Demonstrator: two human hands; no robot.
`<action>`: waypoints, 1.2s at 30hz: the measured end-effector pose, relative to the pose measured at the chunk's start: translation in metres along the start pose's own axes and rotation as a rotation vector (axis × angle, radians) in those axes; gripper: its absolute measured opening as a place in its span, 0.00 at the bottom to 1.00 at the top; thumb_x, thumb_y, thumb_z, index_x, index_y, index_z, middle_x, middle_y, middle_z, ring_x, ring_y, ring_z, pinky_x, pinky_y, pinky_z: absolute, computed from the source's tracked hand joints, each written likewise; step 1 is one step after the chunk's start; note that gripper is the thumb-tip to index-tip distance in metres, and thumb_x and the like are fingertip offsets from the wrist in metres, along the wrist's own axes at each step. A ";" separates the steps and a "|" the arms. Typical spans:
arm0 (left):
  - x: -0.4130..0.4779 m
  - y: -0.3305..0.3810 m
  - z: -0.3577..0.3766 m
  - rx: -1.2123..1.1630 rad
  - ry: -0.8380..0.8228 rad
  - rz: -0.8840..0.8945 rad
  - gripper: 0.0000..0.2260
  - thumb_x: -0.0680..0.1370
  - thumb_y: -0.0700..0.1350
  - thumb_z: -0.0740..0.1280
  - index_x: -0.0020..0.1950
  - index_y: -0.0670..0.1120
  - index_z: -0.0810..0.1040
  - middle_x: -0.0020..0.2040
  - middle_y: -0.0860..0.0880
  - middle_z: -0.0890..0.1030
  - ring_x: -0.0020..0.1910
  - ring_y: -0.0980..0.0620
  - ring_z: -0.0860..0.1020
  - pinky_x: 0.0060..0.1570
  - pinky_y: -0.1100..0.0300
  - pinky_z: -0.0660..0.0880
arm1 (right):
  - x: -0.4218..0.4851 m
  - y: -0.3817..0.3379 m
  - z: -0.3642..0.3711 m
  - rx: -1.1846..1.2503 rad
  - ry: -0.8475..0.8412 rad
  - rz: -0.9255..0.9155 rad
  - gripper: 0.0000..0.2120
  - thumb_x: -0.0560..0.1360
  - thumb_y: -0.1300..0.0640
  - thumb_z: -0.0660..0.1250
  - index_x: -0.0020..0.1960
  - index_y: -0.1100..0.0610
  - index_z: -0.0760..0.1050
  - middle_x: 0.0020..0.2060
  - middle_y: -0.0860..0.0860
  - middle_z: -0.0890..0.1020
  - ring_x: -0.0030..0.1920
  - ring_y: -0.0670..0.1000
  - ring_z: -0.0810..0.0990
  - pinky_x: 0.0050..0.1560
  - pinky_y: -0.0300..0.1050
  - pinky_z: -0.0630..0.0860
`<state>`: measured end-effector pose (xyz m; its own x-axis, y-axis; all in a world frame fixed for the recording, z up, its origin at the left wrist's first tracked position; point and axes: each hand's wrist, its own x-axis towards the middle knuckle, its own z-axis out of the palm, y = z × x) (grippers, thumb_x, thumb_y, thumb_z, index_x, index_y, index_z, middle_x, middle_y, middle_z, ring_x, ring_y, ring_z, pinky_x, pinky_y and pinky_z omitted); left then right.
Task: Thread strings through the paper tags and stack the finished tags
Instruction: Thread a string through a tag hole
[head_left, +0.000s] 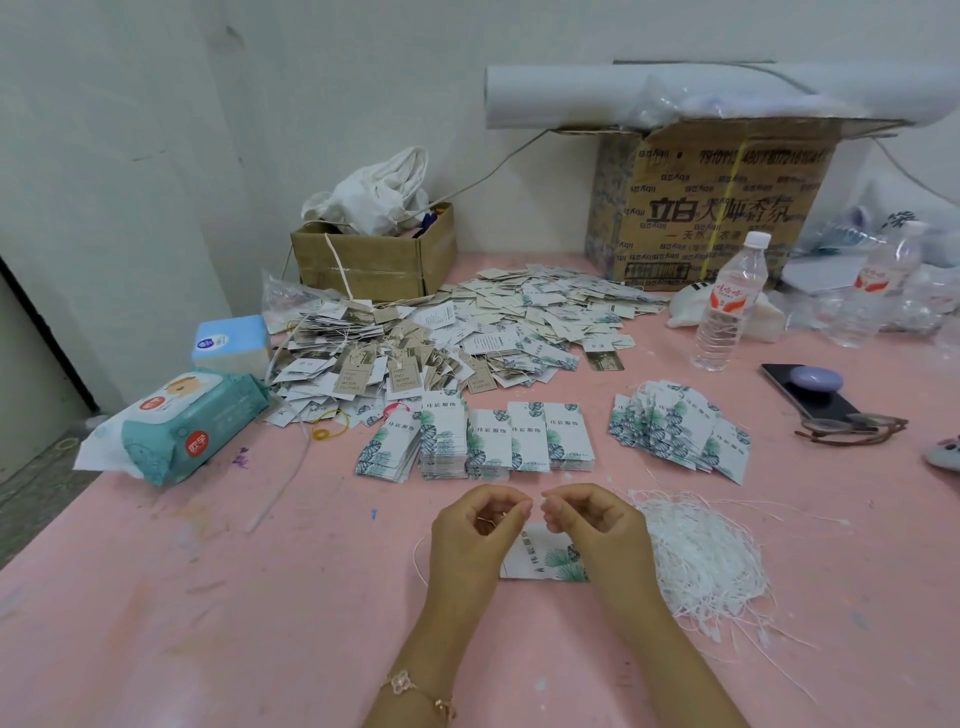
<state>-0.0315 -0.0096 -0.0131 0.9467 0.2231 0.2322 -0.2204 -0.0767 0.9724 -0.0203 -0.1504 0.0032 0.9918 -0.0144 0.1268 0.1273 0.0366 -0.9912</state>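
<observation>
Wet wipes pack (179, 423), tissue box (231, 340), cardboard boxes (374, 257), water bottle (730, 304), phone (810, 392), pink table (208, 597).

Two hands are at the near edge, the left hand (480, 525) and the right hand (592, 522), with one bracelet (415, 691) on the left wrist. One tag (545, 558) lies under them, and one string (420, 556) loops out by the left hand. Five stacks of tags (488, 441) stand in a row, with one fanned pile (680, 431) to their right and one loose heap (467, 322) behind.

There is one bundle of strings (701, 556). There are two cardboard boxes, a small box (374, 265) and a large box (711, 208), and two water bottles, a near bottle (730, 306) and a far bottle (891, 275). There is one phone (810, 397), one pair of glasses (852, 428), one pack of wipes (182, 426), one tissue box (231, 340) and one paper roll (571, 96).
</observation>
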 end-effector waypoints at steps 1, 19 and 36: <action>0.000 0.000 0.000 0.003 0.005 0.000 0.08 0.73 0.38 0.74 0.40 0.52 0.83 0.36 0.53 0.84 0.34 0.60 0.78 0.37 0.68 0.73 | 0.001 0.001 -0.001 -0.009 0.021 -0.005 0.03 0.71 0.62 0.74 0.41 0.55 0.83 0.32 0.52 0.83 0.34 0.44 0.80 0.35 0.32 0.75; -0.003 0.017 -0.004 -0.071 -0.090 -0.085 0.05 0.68 0.41 0.77 0.36 0.52 0.86 0.36 0.49 0.85 0.35 0.56 0.80 0.39 0.55 0.76 | 0.001 0.002 -0.003 0.063 -0.154 0.021 0.05 0.71 0.58 0.72 0.41 0.61 0.80 0.36 0.55 0.84 0.38 0.48 0.82 0.41 0.35 0.77; -0.001 0.012 -0.002 -0.126 -0.051 -0.104 0.05 0.73 0.39 0.73 0.39 0.47 0.83 0.34 0.52 0.82 0.33 0.56 0.75 0.35 0.66 0.73 | -0.003 0.004 0.000 -0.119 -0.101 -0.127 0.02 0.74 0.52 0.71 0.44 0.48 0.82 0.42 0.47 0.85 0.43 0.45 0.82 0.42 0.32 0.75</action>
<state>-0.0357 -0.0088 -0.0020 0.9759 0.1740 0.1315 -0.1450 0.0675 0.9871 -0.0224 -0.1502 -0.0013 0.9646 0.0895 0.2482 0.2552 -0.0777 -0.9638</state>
